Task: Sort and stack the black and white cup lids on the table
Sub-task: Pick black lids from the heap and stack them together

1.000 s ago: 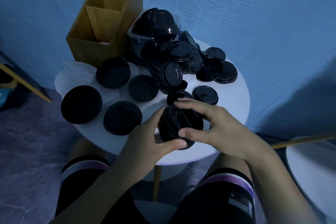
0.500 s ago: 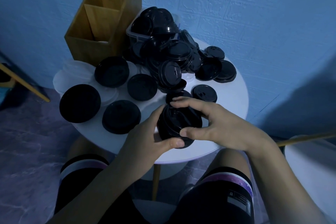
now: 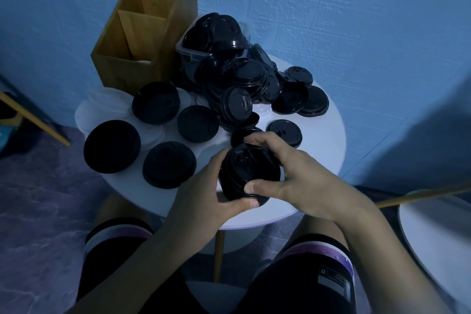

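Note:
A short stack of black lids sits near the front edge of the round white table, held between both hands. My left hand curls round its left and near side, thumb under the front rim. My right hand grips it from the right, fingers over the top, thumb on the near rim. A heap of black lids spills from a clear tub at the back. Several single black lids lie on the left, over pale white lids.
A wooden divided box stands at the back left against the blue wall. Another white round surface shows at the right edge. My knees are under the table's front edge.
Both hands have kept hold of the black stack. My right thumb has shifted slightly along the near rim; the stack stays in the same place.

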`<state>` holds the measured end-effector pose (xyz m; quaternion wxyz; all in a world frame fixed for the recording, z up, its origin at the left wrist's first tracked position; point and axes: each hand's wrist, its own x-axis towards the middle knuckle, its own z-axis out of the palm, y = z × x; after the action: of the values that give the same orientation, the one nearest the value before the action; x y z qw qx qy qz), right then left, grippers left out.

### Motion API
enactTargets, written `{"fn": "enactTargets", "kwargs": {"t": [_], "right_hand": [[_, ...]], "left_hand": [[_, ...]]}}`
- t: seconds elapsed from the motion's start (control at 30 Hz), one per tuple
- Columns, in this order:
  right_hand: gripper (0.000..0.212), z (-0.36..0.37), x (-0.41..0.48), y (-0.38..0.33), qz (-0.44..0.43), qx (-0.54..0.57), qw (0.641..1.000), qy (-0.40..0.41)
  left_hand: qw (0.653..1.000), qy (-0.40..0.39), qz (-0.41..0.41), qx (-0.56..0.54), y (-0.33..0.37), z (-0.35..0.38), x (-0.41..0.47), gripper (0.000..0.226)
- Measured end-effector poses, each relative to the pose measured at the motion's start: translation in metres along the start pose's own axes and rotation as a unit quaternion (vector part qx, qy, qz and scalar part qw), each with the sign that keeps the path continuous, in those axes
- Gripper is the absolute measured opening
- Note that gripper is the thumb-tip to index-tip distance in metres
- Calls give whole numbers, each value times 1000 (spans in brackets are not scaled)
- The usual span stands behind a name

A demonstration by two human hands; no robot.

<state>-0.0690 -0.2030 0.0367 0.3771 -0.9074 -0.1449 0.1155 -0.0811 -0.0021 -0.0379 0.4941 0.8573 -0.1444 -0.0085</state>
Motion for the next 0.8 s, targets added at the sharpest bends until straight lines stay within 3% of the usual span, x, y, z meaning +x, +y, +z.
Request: {"fn": "enactTargets", "kwargs": {"t": [0.17,0.3,0.8], "right_hand": [[63,6,-4,0,7,-15,1000,24],[61,8,-4,1,2,-18,999,36],[66,18,-5,10,-9,-2,998,57]], "left_hand": [[1000,9,6,-2,2,0,0,77],[1000,4,18,1,2,-1,-1,101],[998,-31,30,37,1,-4,-4,97]]}}
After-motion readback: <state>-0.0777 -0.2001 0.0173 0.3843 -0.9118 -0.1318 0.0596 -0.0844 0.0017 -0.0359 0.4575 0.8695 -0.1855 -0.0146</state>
